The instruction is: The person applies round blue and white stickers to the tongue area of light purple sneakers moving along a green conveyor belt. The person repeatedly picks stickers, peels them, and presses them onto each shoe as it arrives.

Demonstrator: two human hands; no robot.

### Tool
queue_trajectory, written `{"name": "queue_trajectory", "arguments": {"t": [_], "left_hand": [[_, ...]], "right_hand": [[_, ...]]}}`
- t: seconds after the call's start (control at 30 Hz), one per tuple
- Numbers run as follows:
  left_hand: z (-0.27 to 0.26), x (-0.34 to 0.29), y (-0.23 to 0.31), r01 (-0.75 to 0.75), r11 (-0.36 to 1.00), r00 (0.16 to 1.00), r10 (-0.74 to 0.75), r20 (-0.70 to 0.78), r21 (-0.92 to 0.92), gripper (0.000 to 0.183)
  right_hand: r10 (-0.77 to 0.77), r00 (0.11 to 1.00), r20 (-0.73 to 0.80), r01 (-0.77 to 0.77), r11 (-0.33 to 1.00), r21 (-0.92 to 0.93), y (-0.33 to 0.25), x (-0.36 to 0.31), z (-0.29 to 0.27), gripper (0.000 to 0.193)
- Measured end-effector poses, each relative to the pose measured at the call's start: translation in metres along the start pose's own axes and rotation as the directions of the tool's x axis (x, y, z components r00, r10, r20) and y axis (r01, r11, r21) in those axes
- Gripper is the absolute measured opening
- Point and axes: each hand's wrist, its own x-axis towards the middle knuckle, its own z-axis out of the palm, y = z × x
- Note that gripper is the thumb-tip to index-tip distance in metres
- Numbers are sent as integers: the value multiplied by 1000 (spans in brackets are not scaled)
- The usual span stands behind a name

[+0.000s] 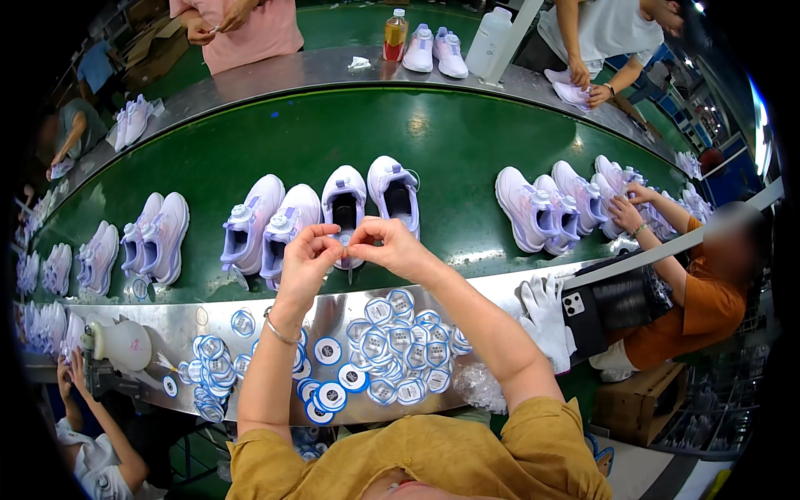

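My left hand (308, 260) and my right hand (395, 247) meet in front of me, thumbs and fingers pinched close together. What they pinch is too small to make out; a thin pale strip hangs just below the fingertips. Directly behind the fingers stands a lilac-white sneaker (343, 180), its dark opening facing me and its heel partly hidden by my hands. Its mate (392, 173) stands close on the right, with a thin loop at its side. Left of my hands, another pair of sneakers (265, 200) carries round discs on the tongues.
Round blue-rimmed tags (408, 350) lie heaped on the metal ledge (492, 292) below my forearms. More sneakers (533, 208) line the green belt (450, 125). White gloves (543, 321) and crumpled clear plastic (481, 387) lie right. A co-worker in orange (708, 292) handles shoes nearby.
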Motion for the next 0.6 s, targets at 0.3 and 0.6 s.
{"name": "queue_trajectory", "arguments": {"t": [0.3,0.6], "left_hand": [[-11,9,-11,-122,975,989,135,-60,187,33],[-18,61,-30,-117,638,915,366,-166,761,50]], "right_hand": [[168,986,17,-169,980,110,3,7,4,14],[-113,912,-394,-209,697,-686,20,52,15,28]]}}
